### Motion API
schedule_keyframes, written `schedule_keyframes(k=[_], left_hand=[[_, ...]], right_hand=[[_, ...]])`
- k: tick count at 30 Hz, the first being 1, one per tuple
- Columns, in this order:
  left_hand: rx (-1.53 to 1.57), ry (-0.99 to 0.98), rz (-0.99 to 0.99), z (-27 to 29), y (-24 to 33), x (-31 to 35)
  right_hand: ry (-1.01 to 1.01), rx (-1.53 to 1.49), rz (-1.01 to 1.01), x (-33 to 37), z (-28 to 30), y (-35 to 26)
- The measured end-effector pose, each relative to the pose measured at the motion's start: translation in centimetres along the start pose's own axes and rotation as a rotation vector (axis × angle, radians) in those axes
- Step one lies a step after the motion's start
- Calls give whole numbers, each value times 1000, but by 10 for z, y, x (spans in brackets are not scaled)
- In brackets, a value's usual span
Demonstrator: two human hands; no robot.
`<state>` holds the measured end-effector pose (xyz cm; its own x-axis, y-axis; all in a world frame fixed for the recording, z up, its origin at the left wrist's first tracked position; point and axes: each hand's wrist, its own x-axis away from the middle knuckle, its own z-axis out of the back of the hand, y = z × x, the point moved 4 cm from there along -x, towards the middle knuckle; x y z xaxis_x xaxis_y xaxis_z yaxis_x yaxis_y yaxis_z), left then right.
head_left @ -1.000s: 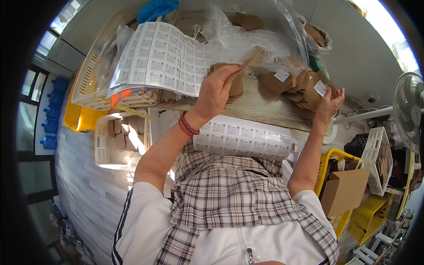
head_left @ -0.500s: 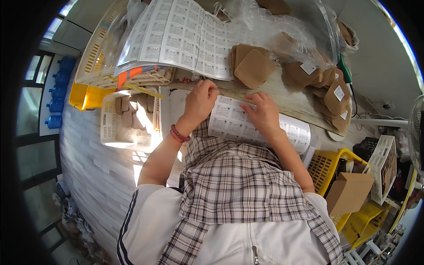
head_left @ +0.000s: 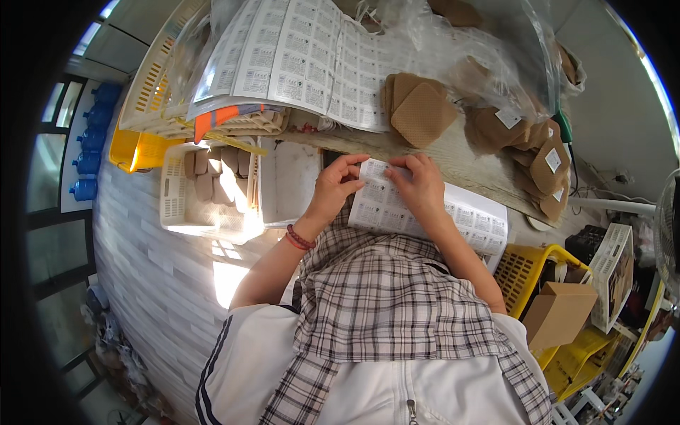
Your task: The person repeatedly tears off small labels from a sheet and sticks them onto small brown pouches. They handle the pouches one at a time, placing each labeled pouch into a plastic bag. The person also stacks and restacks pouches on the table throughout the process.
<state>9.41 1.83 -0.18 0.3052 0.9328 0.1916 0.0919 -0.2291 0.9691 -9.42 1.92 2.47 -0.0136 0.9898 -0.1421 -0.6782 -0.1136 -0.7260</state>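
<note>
A white sheet of printed labels (head_left: 382,207) lies over my lap in front of the table edge, its right part curving away under my right forearm. My left hand (head_left: 338,190) has its fingers and thumb closed at the sheet's upper left corner. Just to the right, my right hand (head_left: 419,188) grips the top edge, the thumb on the printed face and the fingers behind. Whether a single label is between my left fingertips cannot be made out. Beyond my hands, a stack of brown textured pads (head_left: 425,113) with rounded corners lies on the wooden table (head_left: 453,159).
More label sheets (head_left: 304,57) drape over a cream basket (head_left: 159,78) at the far left. Brown pads bearing white labels (head_left: 545,166) lie at the right, beside clear plastic bags (head_left: 489,64). A white crate (head_left: 205,219) holds pads; a yellow crate (head_left: 520,273) holds a cardboard box (head_left: 563,312).
My left hand has come down and right onto the sheet's corner, from above it before. My right hand still holds the top edge. The whole view has shifted slightly.
</note>
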Motion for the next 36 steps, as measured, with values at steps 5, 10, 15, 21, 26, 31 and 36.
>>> schedule_keyframes(k=[5, 10, 15, 21, 26, 31, 36], left_hand=[[-4, -26, -29, -1, 6, 4], [146, -24, 2, -10, 18, 4], [327, -89, 330, 6, 15, -14], [224, -42, 491, 17, 13, -40], [140, 27, 428, 17, 23, -47], [42, 150, 379, 23, 12, -48], [-539, 244, -247, 6, 56, -49]], right_hand=[[-44, -45, -82, 0, 6, -9], [-12, -144, -120, 1, 2, -3], [189, -55, 295, 3, 5, -18], [178, 21, 635, 19, 6, -32], [164, -44, 701, 21, 10, -34], [285, -388, 356, 8, 42, -26], [208, -933, -261, -15, 40, 19]])
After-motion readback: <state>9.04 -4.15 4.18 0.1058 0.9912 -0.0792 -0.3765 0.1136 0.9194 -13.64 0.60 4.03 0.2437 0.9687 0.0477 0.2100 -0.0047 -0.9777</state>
